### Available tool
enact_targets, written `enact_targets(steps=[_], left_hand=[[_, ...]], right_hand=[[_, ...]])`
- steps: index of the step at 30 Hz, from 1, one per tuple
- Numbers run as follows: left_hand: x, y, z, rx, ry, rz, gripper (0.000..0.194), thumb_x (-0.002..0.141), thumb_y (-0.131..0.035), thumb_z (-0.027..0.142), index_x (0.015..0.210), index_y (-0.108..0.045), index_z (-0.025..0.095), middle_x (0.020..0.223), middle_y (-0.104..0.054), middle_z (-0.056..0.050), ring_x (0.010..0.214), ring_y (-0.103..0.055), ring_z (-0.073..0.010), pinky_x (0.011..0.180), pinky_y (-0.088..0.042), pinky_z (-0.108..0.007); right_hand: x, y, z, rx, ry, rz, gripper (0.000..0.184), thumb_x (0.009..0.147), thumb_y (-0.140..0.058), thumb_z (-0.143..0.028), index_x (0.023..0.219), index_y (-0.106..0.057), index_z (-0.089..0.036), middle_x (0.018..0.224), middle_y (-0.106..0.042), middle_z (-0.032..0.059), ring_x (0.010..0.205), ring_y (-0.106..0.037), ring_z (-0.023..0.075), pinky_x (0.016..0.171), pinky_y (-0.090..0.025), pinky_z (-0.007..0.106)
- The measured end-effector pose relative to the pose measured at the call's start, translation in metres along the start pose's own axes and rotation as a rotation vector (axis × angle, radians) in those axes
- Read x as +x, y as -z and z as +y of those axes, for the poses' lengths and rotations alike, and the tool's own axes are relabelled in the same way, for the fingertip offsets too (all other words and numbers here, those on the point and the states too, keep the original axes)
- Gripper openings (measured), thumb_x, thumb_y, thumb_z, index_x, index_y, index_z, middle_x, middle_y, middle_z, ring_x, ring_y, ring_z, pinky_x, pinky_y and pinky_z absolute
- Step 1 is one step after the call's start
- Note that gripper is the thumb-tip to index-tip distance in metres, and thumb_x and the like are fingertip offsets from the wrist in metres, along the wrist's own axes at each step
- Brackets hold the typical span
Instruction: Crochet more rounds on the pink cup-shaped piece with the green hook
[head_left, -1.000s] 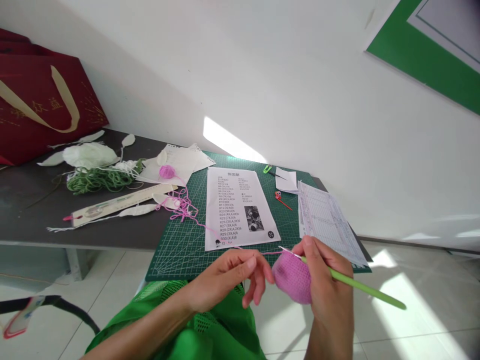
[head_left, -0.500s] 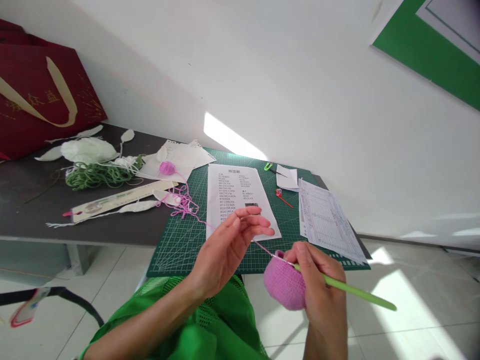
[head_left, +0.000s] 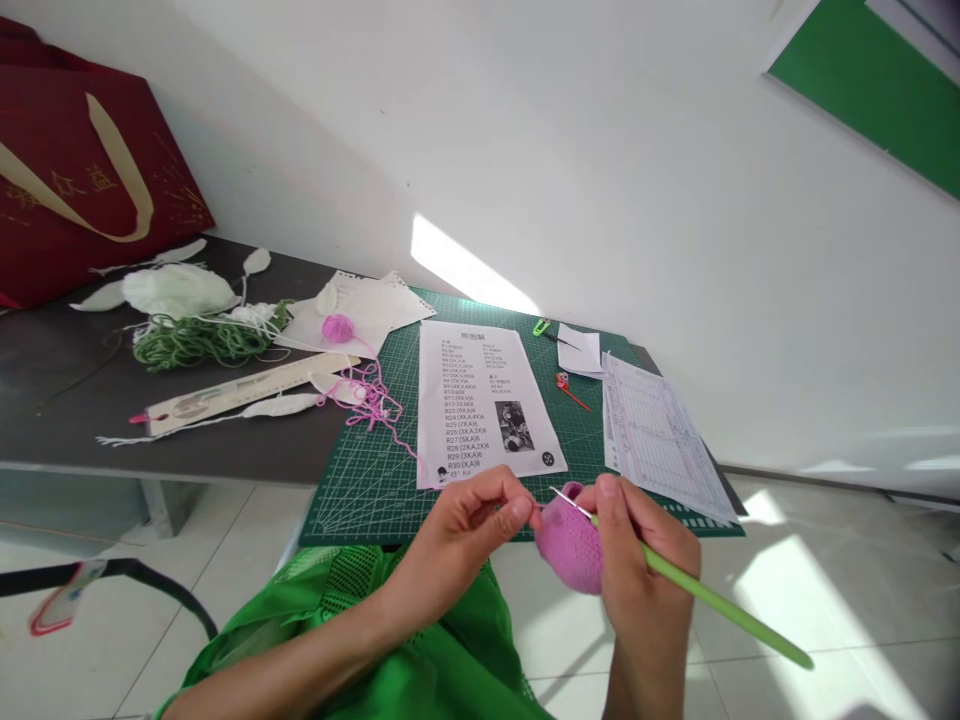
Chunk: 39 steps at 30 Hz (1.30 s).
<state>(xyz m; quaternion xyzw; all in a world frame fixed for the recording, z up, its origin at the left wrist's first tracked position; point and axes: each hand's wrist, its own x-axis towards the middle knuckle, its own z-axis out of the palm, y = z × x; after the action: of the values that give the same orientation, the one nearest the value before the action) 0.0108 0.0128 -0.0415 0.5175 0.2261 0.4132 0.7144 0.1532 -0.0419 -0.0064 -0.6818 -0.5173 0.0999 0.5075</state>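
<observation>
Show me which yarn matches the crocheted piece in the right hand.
The pink yarn, wound in a small ball with loose tangles beside it, matches the pink crocheted piece in the right hand; the others are green yarn and white yarn.

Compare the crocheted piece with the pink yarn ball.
The crocheted piece looks larger; the yarn ball looks smaller. The crocheted piece is in the right hand; the yarn ball sits on white paper. The crocheted piece is stitched; the yarn ball is wound. Both are pink.
</observation>
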Motion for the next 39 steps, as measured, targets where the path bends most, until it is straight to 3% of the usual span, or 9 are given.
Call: enact_targets(steps=[4, 9, 14, 21, 26, 29, 32, 35, 39], left_hand=[[0.005, -0.004, 0.001, -0.634, 0.265, 0.044, 0.018, 0.082, -0.073, 0.027, 0.077, -0.073, 0.01, 0.07, -0.054, 0.0, 0.068, -0.047, -0.0071, 0.069, -0.039, -0.018], [0.008, -0.012, -0.001, -0.902, 0.361, 0.157, 0.023, 0.08, -0.075, 0.021, 0.096, -0.076, 0.004, 0.065, -0.052, 0.002, 0.063, -0.045, -0.0049, 0.064, -0.04, -0.016], [0.007, -0.017, -0.001, -0.85, 0.358, 0.199, 0.029, 0.077, -0.079, 0.023, 0.101, -0.077, 0.007, 0.074, -0.065, -0.002, 0.067, -0.051, -0.0054, 0.071, -0.042, -0.016], [0.001, -0.017, -0.003, -0.592, 0.215, -0.014, 0.024, 0.081, -0.075, 0.025, 0.105, -0.078, 0.023, 0.11, -0.073, -0.003, 0.106, -0.059, -0.0154, 0.096, -0.039, -0.023], [0.001, -0.013, 0.002, -0.42, 0.189, -0.124, 0.037, 0.081, -0.075, 0.023, 0.118, -0.072, 0.029, 0.088, -0.069, 0.0, 0.071, -0.051, -0.0088, 0.072, -0.04, -0.022], [0.002, -0.012, 0.005, -0.357, 0.193, -0.109, 0.039, 0.081, -0.076, 0.025, 0.119, -0.072, 0.027, 0.063, -0.049, 0.005, 0.056, -0.029, -0.0071, 0.056, -0.026, -0.021], [0.001, -0.011, 0.006, -0.365, 0.193, -0.09, 0.042, 0.079, -0.077, 0.03, 0.121, -0.07, 0.026, 0.06, -0.033, 0.007, 0.058, -0.024, -0.0083, 0.055, -0.021, -0.022], [0.0, -0.012, 0.005, -0.372, 0.191, -0.051, 0.043, 0.078, -0.078, 0.03, 0.12, -0.07, 0.025, 0.063, -0.036, 0.006, 0.059, -0.028, -0.0081, 0.056, -0.024, -0.021], [-0.002, -0.015, 0.006, -0.419, 0.158, 0.003, 0.042, 0.077, -0.078, 0.028, 0.118, -0.07, 0.025, 0.077, -0.056, 0.001, 0.068, -0.045, -0.0093, 0.065, -0.036, -0.021]], right_hand=[[-0.003, -0.009, -0.008, -0.001, -0.026, 0.035, 0.042, 0.095, -0.047, -0.038, 0.058, -0.052, -0.017, 0.051, -0.051, -0.0034, 0.048, -0.042, 0.0073, 0.048, -0.031, 0.022], [-0.005, -0.014, -0.005, 0.01, -0.009, 0.037, 0.045, 0.094, -0.048, -0.039, 0.054, -0.043, -0.019, 0.048, -0.041, -0.0042, 0.05, -0.044, 0.0087, 0.049, -0.031, 0.023], [-0.005, -0.012, -0.005, 0.023, 0.014, 0.019, 0.043, 0.095, -0.048, -0.037, 0.056, -0.048, -0.018, 0.05, -0.044, -0.0035, 0.049, -0.043, 0.0083, 0.049, -0.031, 0.024], [-0.005, -0.002, 0.004, 0.203, 0.087, -0.132, 0.038, 0.095, -0.048, -0.031, 0.061, -0.057, -0.018, 0.055, -0.051, -0.0023, 0.05, -0.047, 0.0085, 0.049, -0.035, 0.023], [-0.006, -0.003, 0.004, 0.189, 0.075, -0.012, 0.037, 0.095, -0.049, -0.032, 0.064, -0.061, -0.018, 0.062, -0.059, 0.0006, 0.06, -0.058, 0.012, 0.055, -0.041, 0.024], [-0.006, -0.004, 0.001, 0.136, 0.144, -0.005, 0.035, 0.095, -0.049, -0.03, 0.065, -0.062, -0.018, 0.059, -0.057, -0.0009, 0.056, -0.055, 0.0108, 0.054, -0.041, 0.024], [-0.005, -0.003, -0.001, 0.095, 0.208, -0.052, 0.033, 0.095, -0.047, -0.026, 0.066, -0.059, -0.019, 0.059, -0.057, -0.0013, 0.055, -0.055, 0.0106, 0.055, -0.043, 0.023], [-0.004, 0.001, -0.002, 0.055, 0.243, -0.117, 0.031, 0.095, -0.046, -0.022, 0.067, -0.057, -0.019, 0.064, -0.058, -0.0009, 0.059, -0.055, 0.0101, 0.058, -0.044, 0.022], [-0.005, 0.003, -0.002, 0.053, 0.237, -0.155, 0.022, 0.091, -0.054, -0.023, 0.069, -0.057, -0.02, 0.069, -0.059, -0.0005, 0.066, -0.057, 0.0112, 0.057, -0.044, 0.022]])
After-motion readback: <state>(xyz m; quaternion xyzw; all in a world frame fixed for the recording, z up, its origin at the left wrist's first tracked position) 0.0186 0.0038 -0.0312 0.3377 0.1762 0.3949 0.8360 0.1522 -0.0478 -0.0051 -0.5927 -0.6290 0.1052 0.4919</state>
